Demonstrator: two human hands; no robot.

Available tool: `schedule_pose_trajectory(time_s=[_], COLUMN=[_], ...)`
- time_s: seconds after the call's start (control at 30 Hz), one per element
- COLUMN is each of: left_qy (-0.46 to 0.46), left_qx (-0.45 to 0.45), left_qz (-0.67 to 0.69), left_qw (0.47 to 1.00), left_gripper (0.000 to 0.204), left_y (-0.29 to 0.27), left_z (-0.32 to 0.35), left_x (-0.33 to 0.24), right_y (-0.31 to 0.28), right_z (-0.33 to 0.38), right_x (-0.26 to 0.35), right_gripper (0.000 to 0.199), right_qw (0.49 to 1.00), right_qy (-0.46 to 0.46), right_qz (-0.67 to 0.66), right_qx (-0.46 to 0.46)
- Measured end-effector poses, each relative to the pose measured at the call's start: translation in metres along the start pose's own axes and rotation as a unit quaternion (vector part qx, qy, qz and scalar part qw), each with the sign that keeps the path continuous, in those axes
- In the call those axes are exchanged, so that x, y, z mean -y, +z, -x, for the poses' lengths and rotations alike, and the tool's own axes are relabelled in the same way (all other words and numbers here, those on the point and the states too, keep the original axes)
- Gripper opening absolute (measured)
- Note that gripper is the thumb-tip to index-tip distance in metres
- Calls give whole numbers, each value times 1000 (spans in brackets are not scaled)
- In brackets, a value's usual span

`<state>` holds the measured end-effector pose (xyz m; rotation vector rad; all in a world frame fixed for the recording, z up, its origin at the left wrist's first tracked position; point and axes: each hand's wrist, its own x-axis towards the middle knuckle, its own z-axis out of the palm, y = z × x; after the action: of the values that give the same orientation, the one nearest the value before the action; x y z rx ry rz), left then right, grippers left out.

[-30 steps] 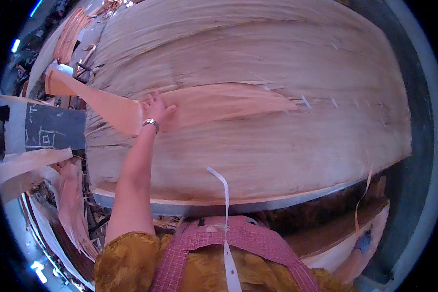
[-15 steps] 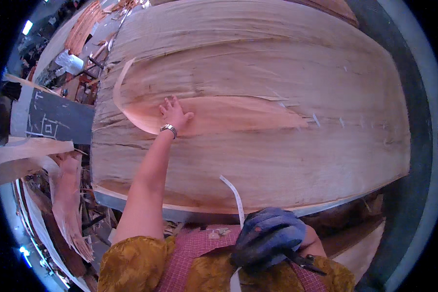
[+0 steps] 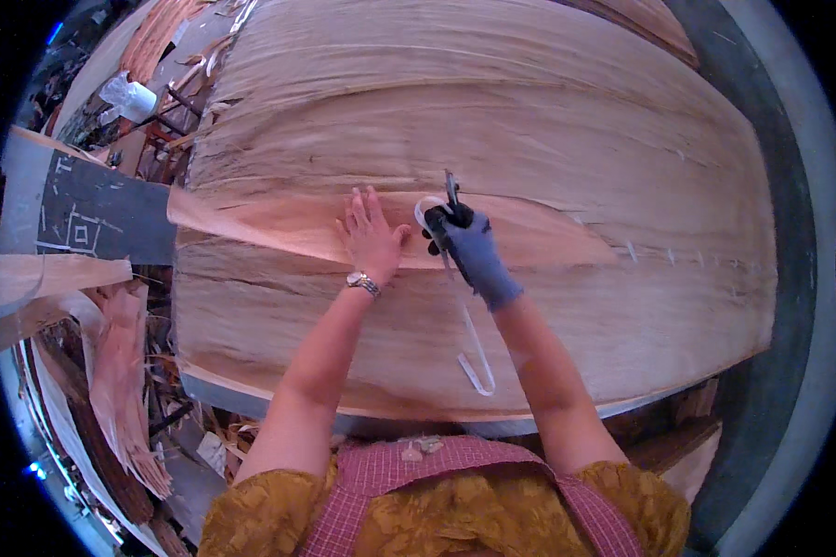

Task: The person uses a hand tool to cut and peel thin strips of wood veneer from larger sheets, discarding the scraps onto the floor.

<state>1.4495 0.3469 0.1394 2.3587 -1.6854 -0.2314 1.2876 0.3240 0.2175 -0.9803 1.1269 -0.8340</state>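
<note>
My left hand (image 3: pixel 373 239), bare with a wristwatch, lies flat with fingers spread on a long, pointed piece of pinkish veneer (image 3: pixel 520 221). This piece rests on a broad, pale wood veneer sheet (image 3: pixel 418 121), and its left end sticks out past the sheet's edge. Just to the right, my right hand (image 3: pixel 485 255) wears a blue-grey glove with black fingers. It is closed round a slim dark hand tool (image 3: pixel 451 188), whose exact kind I cannot make out. A narrow white tape (image 3: pixel 469 320) loops at the gloved fingers and trails down over the sheet.
Short white tape pieces (image 3: pixel 633 252) run in a row to the right. A dark board with white markings (image 3: pixel 93 218) adjoins the sheet's left edge. Loose veneer scraps (image 3: pixel 121 371) hang at lower left. A white container (image 3: pixel 132 99) stands at upper left.
My right hand has moved from my chest out over the veneer, bringing the tool and tape. My left hand has shifted right. The veneer's curled left end now extends past the sheet's left edge.
</note>
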Motion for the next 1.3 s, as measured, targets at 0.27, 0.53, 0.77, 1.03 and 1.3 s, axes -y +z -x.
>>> schedule_pose_trajectory(time_s=[0.27, 0.53, 0.77, 1.03, 1.3], left_qy=[18, 316, 353, 364, 355], left_qx=[-33, -75, -50, -41, -108], left_qz=[-18, -23, -65, -78, -42], left_qw=[999, 946, 932, 927, 928], left_gripper=[95, 74, 61, 61, 42], left_y=[1, 5, 11, 22, 18], left_z=[-3, -19, -23, -30, -35], left_x=[4, 21, 32, 29, -56], right_y=[-13, -11, -19, -94, -201], right_z=[-65, -63, -16, -31, 20], right_x=[-68, -73, -34, -51, -29], right_gripper=[17, 21, 24, 17, 25], right_qw=[998, 999, 986, 898, 962], right_qy=[59, 36, 152, -178, 85], right_qz=[36, 7, 39, 350, -55], right_qx=[10, -9, 60, -197, -254])
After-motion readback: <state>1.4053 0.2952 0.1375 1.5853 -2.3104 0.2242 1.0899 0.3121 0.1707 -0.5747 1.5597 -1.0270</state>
